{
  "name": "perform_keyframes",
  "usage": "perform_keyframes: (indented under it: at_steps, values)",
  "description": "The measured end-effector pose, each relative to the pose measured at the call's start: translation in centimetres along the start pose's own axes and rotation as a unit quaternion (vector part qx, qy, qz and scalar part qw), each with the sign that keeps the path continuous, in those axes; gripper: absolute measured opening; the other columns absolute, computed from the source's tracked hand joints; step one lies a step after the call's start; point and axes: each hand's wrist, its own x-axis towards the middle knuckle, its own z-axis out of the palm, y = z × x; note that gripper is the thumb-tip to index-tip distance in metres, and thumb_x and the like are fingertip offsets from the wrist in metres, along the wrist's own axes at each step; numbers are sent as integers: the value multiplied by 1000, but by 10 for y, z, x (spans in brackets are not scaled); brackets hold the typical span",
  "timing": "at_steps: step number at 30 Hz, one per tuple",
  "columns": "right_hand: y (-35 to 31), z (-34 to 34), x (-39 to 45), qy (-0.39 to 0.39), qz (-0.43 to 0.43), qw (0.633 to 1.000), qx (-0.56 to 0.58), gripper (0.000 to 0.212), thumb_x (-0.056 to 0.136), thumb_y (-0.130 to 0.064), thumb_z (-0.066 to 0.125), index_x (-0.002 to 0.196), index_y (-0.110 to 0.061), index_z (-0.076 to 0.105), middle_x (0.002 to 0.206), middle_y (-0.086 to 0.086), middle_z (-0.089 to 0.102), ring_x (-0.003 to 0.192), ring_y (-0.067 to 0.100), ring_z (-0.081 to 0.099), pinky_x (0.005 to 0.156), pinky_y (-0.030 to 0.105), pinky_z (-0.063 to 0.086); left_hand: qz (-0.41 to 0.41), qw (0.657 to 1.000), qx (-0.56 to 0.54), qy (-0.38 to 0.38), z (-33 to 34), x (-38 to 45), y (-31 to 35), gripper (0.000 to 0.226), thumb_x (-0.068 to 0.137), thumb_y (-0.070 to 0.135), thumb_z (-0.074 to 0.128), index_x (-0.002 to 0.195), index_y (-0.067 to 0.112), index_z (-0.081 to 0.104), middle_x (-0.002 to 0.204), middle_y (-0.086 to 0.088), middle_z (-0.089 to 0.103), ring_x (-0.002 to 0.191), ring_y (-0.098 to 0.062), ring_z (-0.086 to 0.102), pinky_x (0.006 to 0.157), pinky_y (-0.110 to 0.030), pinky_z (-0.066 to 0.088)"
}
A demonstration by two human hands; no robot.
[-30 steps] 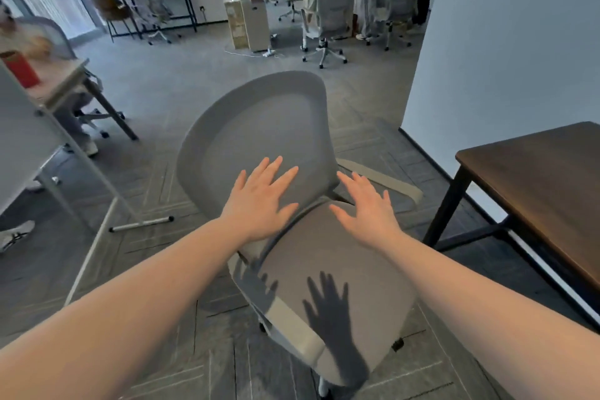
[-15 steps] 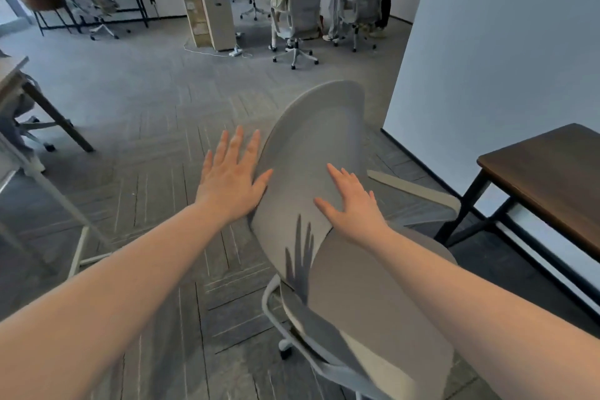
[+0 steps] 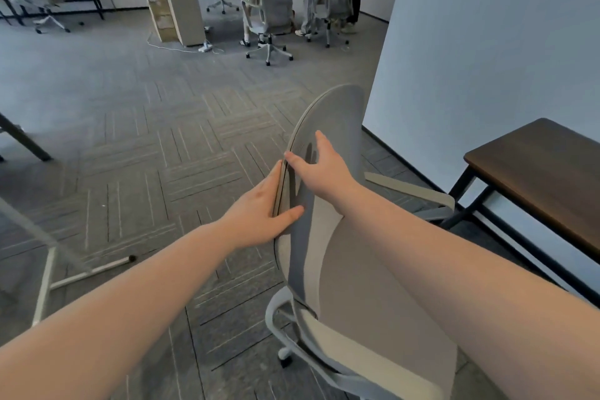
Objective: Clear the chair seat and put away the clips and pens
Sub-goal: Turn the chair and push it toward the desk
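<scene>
Chair seat point(image 3: 373, 318) partly hidden behind right forearm point(image 3: 454, 269).

Head view, downward, seemingly close

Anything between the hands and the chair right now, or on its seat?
Nothing visible. The left hand grips the edge of the chair's backrest, thumb on the front face, and the right hand lies flat against the front. The visible part of the seat is bare; the right forearm hides part of it. No clips or pens show.
</scene>
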Motion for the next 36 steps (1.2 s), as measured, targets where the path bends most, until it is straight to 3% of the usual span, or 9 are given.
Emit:
perform_keyframes:
  at_steps: [8,14,18,21,25,28,31,34,36]
  values:
    - [7,-10,-4,-17,39,999,19,90,82,-53,62,150,-12,19,155,8,31,140,26,34,112,42,35,32,998,12,-48,17,-38,14,102,78,66,50,149,28,-12,160,12,3,146,-5,13,121,-32,18]
    - [4,-29,-37,-54,48,996,-50,53,79,-31,60,125,-8,46,112,9,55,100,27,55,75,35,45,79,985,129,-86,26,-76,38,96,73,74,30,149,27,-4,144,23,-5,135,7,3,114,-16,0]
    - [6,-34,-72,-81,31,986,-139,41,83,-24,56,119,-5,48,122,16,57,99,29,57,76,37,48,86,988,124,-28,26,-86,55,88,73,78,31,142,23,39,151,7,36,140,-9,31,116,-27,24]
    - [12,-42,-101,-94,3,978,-185,35,87,-20,55,116,-2,50,124,19,57,103,30,55,83,35,46,110,981,137,84,31,-81,64,45,86,41,51,121,15,60,128,-3,61,123,-20,51,107,-39,40]
    - [30,-68,-144,-109,-17,972,-206,31,89,-20,52,115,-3,51,121,17,57,106,31,55,85,36,44,42,981,129,141,26,-73,73,63,83,23,64,138,12,36,147,-7,38,137,-25,35,113,-37,29]
    - [48,-93,-177,-128,-39,961,-243,22,86,-21,54,106,-12,54,108,9,62,100,30,57,80,37,48,37,974,204,96,19,-67,78,95,79,42,68,150,26,7,160,-3,9,147,-23,12,120,-41,17]
    - [67,-121,-207,-121,-42,941,-313,14,80,-26,57,92,-20,53,89,-1,59,85,23,56,62,31,42,48,946,318,41,19,-55,90,100,74,63,61,149,33,4,161,0,0,149,-22,0,120,-46,10]
    - [88,-152,-233,-93,-39,929,-357,5,81,-26,56,83,-31,56,75,-7,54,75,17,53,54,28,36,65,939,338,-4,34,-47,107,76,73,61,63,137,29,38,153,1,31,148,-21,13,117,-55,5]
    - [100,-173,-248,-66,-25,925,-374,27,84,-29,56,64,-35,39,66,-11,44,69,15,48,53,28,33,97,955,281,-11,49,-46,119,54,71,52,70,111,21,54,122,0,55,131,-25,41,113,-60,14]
